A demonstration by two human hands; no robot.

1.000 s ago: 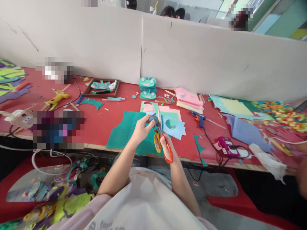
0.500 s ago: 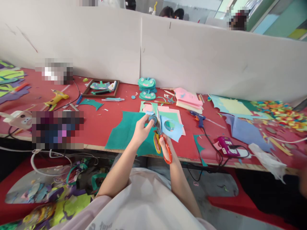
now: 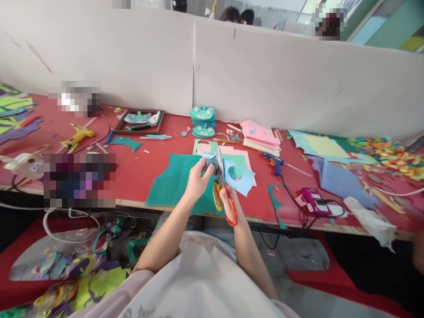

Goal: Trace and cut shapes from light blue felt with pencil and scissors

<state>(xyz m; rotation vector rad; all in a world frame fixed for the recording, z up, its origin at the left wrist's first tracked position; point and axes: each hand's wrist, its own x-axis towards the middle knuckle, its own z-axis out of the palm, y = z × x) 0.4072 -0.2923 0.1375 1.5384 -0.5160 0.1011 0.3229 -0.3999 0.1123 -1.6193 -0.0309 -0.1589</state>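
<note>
Near the front edge of the table, my right hand (image 3: 228,197) is closed around scissors (image 3: 232,213) with one orange and one yellow handle loop. Their blades point away from me. To their left, my left hand (image 3: 198,177) pinches a small, dark blue-grey rounded piece (image 3: 211,165) with light blue felt at its top, close against the blades. A light blue felt sheet (image 3: 245,182) with an oval hole shows just right of the blades; whether it joins the piece in my left hand is hidden. Below my hands lies a large teal felt sheet (image 3: 165,181).
Stacked frog-like felt faces (image 3: 202,114) stand by the white partition. Pink felt (image 3: 260,134), a blue glue gun (image 3: 274,162) and a purple power strip (image 3: 313,201) lie to the right. On the left are a yellow glue gun (image 3: 77,136) and a brown frame (image 3: 162,121).
My left hand and the piece it holds have shifted very slightly to the right. The scissors stay almost in place, still in my right hand.
</note>
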